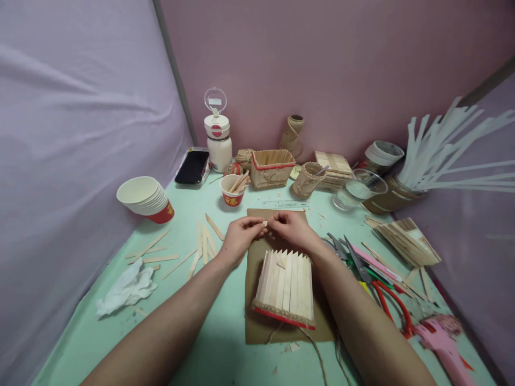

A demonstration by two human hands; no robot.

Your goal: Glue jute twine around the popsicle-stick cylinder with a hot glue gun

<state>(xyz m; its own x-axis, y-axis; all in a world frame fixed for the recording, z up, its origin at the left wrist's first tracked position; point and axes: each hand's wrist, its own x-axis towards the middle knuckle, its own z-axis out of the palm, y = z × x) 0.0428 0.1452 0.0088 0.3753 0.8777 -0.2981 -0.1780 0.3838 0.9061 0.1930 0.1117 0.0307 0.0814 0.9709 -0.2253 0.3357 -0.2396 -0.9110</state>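
Note:
Above the far part of a brown cardboard sheet (pixel 289 335), my two hands meet with pinched fingers. My left hand (pixel 240 237) grips a small pale wood piece (pixel 265 223) at its fingertips. My right hand (pixel 290 228) is closed beside it, its fingertips at the same piece; whether something else is in them is hidden. Closer to me on the cardboard lies a panel of craft sticks (pixel 286 287) with a jagged far edge, a braided twine band and a red strip (pixel 281 317). A small wood chip (pixel 281 261) rests on the panel.
Loose craft sticks (pixel 205 244), a crumpled tissue (pixel 127 289) and stacked paper cups (pixel 145 198) are on the left. A cup of sticks (pixel 232 198), a stick basket (pixel 272 174) and a ruler (pixel 284 204) sit behind. Red-handled scissors (pixel 392 308) and a pink glue gun (pixel 440 340) lie right.

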